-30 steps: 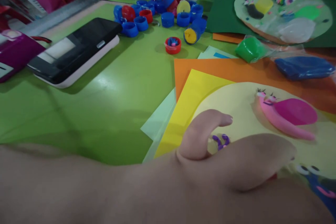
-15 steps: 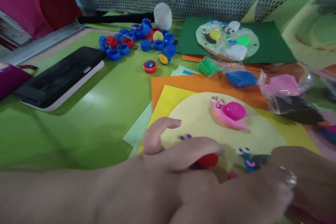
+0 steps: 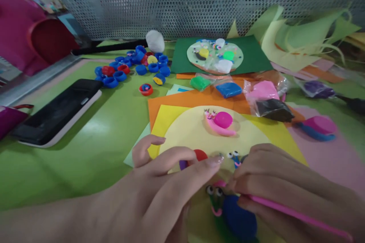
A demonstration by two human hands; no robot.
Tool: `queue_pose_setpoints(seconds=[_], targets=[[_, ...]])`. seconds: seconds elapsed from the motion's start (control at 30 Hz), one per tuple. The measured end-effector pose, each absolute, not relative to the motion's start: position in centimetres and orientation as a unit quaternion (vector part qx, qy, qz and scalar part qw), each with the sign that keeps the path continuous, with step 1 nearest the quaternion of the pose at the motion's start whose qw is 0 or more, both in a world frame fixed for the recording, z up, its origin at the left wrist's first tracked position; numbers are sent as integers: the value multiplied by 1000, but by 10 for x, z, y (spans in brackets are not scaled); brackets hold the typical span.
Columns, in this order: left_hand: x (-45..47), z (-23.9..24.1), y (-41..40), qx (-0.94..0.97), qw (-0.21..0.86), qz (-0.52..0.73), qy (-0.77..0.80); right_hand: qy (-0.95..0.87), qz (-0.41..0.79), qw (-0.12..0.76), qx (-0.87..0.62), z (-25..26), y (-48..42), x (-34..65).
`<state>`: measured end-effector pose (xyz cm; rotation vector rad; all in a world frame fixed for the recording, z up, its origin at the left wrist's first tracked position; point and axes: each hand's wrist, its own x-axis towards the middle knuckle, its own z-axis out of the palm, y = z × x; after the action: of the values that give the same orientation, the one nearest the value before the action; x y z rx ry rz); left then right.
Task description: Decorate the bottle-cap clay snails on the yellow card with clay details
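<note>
My left hand [image 3: 162, 186] hovers over the cream round paper [image 3: 182, 125], its fingers spread and the thumb mostly hidden below. My right hand [image 3: 276, 178] is closed round a thin pink stick [image 3: 299, 214]. Its fingertips are close to a clay snail with green body, googly eyes, pink mouth and dark blue shell [image 3: 238, 216]. Behind my fingers are a partly covered snail with a red shell [image 3: 200, 155] and a small blue snail with googly eyes [image 3: 235, 158]. Farther back on the paper lies a pink snail [image 3: 219, 123] with a magenta shell.
Blue and red bottle caps [image 3: 119, 76] are heaped at the back left, near a black phone-like device [image 3: 59, 108]. Bagged clay, including a blue packet [image 3: 229, 90], lies behind the yellow sheet [image 3: 167, 115]. A decorated disc [image 3: 191, 53] rests on green card. Paper scraps [image 3: 302, 41] are at back right.
The view has shifted, showing more of the right side. My hands have moved apart, uncovering the green snail with the blue shell. The pink stick now shows clearly in my right hand.
</note>
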<state>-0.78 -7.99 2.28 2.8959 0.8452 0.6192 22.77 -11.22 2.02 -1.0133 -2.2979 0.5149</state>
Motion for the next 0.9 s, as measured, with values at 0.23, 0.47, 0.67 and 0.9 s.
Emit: queue_pose_setpoints(seconds=[0.23,0.47,0.67,0.9], targets=[[-12,30,-71,960,47,172,217,-851,187,306,-384,22,-113,227],[-8,26,-71,952,99,208,203,-840,189,341,-377,23,-111,229],[-3,22,-70,947,125,225,195,-811,241,340,-410,31,-116,235],[-3,21,-68,938,149,244,196,-833,245,267,-417,30,-113,235]])
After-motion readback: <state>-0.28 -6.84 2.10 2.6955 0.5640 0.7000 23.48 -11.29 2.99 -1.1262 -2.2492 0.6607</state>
